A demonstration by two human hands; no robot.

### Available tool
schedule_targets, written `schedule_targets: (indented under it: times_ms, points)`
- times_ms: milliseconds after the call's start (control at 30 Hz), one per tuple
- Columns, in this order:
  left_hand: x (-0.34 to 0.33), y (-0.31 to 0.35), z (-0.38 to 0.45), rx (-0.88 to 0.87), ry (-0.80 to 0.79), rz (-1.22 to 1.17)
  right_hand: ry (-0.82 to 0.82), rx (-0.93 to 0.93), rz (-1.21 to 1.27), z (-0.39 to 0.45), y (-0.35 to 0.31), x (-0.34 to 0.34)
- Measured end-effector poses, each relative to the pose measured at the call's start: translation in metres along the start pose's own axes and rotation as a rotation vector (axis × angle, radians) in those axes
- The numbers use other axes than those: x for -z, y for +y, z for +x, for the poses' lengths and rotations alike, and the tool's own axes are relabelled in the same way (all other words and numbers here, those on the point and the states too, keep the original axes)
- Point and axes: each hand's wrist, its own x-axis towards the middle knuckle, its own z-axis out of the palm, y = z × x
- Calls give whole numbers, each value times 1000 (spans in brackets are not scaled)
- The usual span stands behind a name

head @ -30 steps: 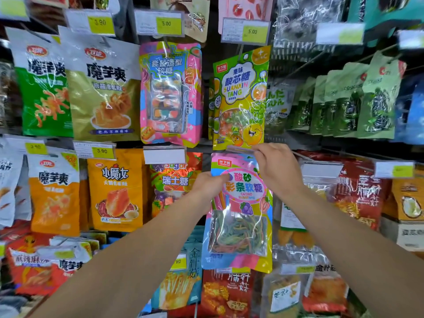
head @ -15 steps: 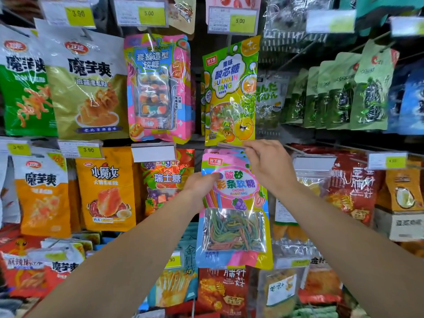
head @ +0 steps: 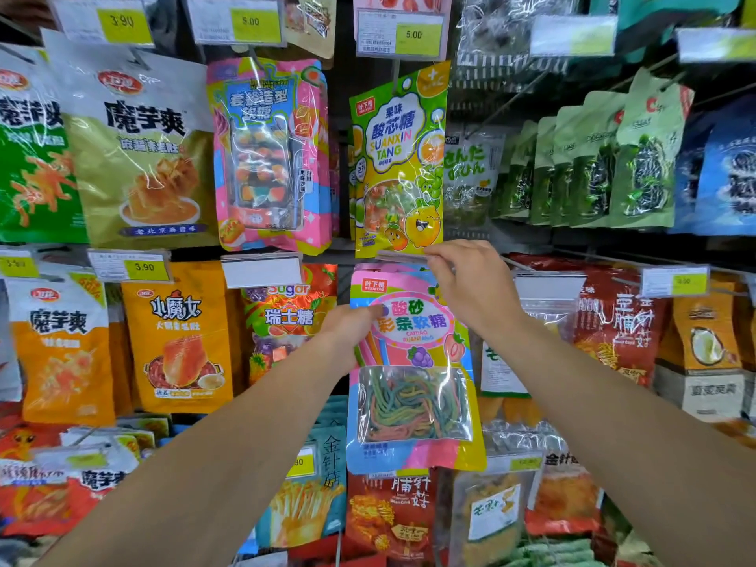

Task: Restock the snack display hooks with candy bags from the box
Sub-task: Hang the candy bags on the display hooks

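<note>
The candy bag (head: 413,362), pink and blue with a clear window of coloured gummy strips, is held upright against the display, directly below the yellow-green sour-candy bag (head: 399,157) and beside the Swiss sugar bag (head: 290,317). Its left edge, at about the height of the printed label, is gripped by the left hand (head: 347,333), fingers curled round the side, so that the bag is kept flat and from swinging. The label holder (head: 403,257) at the front of the hook is pinched by the right hand (head: 466,284) between thumb and fingertips, just above the bag's top edge; it is judged that the holder is being steadied or lifted so that the hang hole can be guided along the hook (the hook itself is hidden behind the hand and the bag). Whether the bag is already threaded cannot be told. The box is not in view.
</note>
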Motion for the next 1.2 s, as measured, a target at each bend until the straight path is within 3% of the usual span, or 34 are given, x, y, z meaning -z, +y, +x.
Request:
schedule_targets:
  times_ms: [533,833,1000,1200]
  points:
    - [-20,0,0,-145,220,16,31,-60,78,1,5,-5]
    - [-11,-10,-3,-168,210,115,32,-21,89,2,11,-6]
    - [-14,-28,-12,-175,105,98,49,-32,89,4,12,-10]
    - [-12,-24,-10,-234,156,55,39,-37,103,4,14,-11]
